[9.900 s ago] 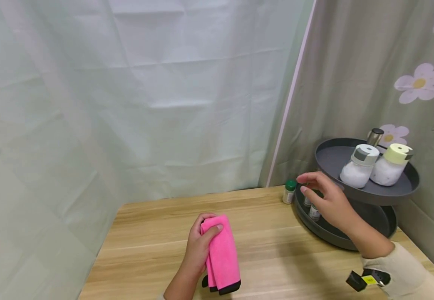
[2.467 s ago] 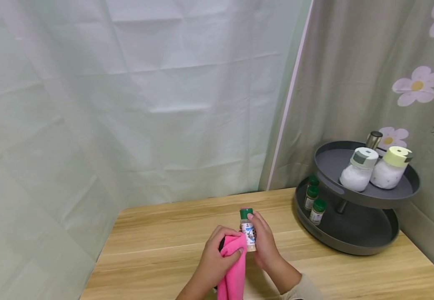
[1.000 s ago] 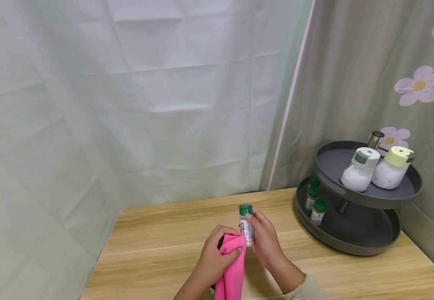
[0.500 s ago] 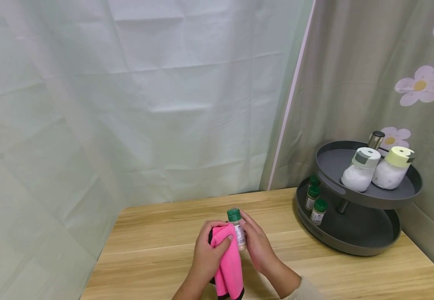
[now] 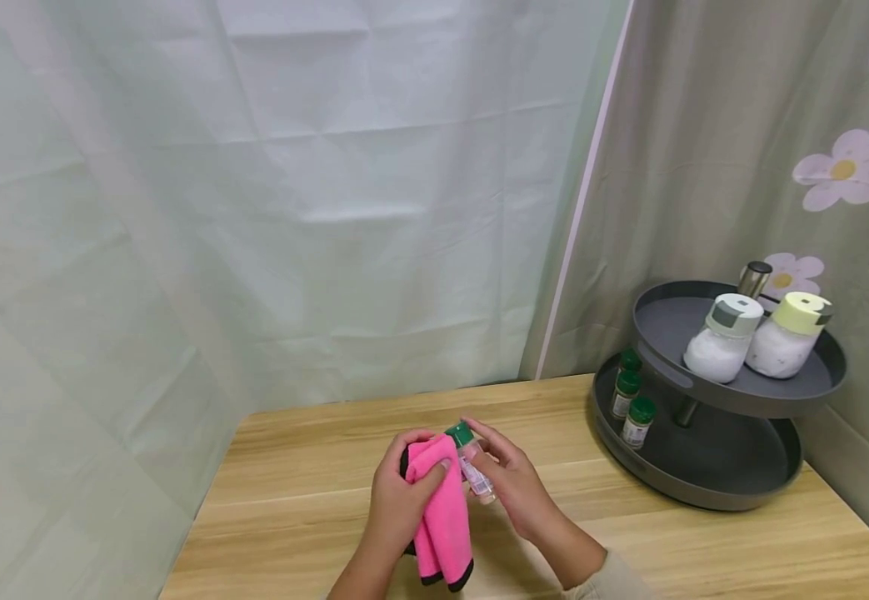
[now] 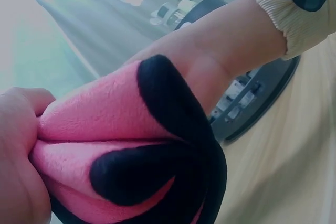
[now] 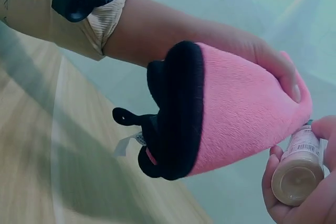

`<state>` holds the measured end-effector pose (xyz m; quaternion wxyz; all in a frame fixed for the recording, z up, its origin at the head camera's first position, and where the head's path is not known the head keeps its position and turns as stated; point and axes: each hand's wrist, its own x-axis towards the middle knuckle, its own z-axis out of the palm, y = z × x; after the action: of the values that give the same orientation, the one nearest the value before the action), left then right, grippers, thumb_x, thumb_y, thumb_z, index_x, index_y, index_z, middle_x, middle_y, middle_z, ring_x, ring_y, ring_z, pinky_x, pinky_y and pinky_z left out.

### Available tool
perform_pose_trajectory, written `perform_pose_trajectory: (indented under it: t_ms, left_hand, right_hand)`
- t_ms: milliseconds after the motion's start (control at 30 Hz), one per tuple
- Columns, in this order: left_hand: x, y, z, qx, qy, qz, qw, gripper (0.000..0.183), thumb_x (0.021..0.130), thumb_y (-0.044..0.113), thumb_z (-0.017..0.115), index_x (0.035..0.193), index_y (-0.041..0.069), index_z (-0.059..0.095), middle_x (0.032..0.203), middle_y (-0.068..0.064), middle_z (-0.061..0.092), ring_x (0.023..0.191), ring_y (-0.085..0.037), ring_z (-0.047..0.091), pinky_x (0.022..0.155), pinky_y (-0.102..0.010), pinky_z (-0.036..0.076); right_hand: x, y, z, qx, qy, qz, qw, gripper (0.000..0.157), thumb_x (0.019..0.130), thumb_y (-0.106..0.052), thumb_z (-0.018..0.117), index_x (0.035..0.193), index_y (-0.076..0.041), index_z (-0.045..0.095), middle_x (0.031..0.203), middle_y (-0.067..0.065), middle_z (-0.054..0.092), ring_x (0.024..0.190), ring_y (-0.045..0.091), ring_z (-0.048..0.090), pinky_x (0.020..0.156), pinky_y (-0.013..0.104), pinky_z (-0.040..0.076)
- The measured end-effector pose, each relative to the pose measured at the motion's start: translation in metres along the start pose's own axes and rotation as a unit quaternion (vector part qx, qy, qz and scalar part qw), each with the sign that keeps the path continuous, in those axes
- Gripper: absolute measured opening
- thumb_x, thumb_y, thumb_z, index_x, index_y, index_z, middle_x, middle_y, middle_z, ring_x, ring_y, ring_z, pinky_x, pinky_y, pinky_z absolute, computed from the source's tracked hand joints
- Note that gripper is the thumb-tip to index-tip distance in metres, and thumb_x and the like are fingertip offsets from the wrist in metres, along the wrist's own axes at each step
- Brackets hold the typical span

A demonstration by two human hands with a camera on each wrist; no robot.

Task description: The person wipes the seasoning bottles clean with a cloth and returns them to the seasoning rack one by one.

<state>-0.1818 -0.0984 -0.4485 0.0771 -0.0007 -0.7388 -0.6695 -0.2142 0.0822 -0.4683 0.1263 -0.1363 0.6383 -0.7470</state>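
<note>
My left hand [image 5: 397, 492] grips a folded pink cloth [image 5: 445, 521] with black edging, thumb on top. In my right hand [image 5: 515, 483] is a small clear spice jar [image 5: 476, 475] with a green cap and a printed label, held tilted between thumb and fingers. The cloth's upper end lies against the jar near its cap. From the right wrist view, the jar's round base [image 7: 297, 181] faces the camera and pale contents show through it. The left wrist view shows the cloth [image 6: 100, 114] gripped at its end; the jar is hidden there.
A dark grey two-tier round rack [image 5: 704, 483] stands at the table's right. Several green-capped jars [image 5: 637, 422] sit on its lower tier. Up top are a white-lidded jar [image 5: 722, 337] and a yellow-lidded jar [image 5: 786, 335]. Curtains [image 5: 404, 208] hang behind the wooden table [image 5: 292, 500].
Since one second ago, both hands have shifted left with the cloth and jar, and the jar has tilted from upright. Earlier, the right hand was empty beside the rack.
</note>
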Motion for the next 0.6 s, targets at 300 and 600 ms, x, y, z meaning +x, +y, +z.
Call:
perform_pose_trajectory:
  t_ms: [300,600]
  left_hand:
    - [0.004,0.006,-0.013,0.012,-0.009,0.0,0.9999,0.04,0.085,0.016,0.08,0.121,0.021,0.063,0.122,-0.012,0.065,0.09,-0.02,0.065,0.073,-0.031,0.058]
    - [0.007,0.013,-0.029,0.008,-0.064,0.019,0.9977,0.03,0.085,0.001,0.072,0.111,0.017,0.069,0.108,-0.011,0.067,0.078,-0.017,0.064,0.066,-0.029,0.056]
  right_hand:
    - [0.003,-0.001,-0.01,-0.056,0.004,-0.02,0.998,0.047,0.099,-0.023,0.065,0.144,-0.018,0.054,0.111,0.006,0.058,0.088,0.02,0.07,0.071,0.031,0.058]
    - [0.005,-0.005,-0.022,-0.116,-0.055,-0.046,0.991,0.039,0.097,-0.022,0.068,0.135,-0.016,0.062,0.111,0.009,0.06,0.084,0.014,0.069,0.064,0.024,0.053]
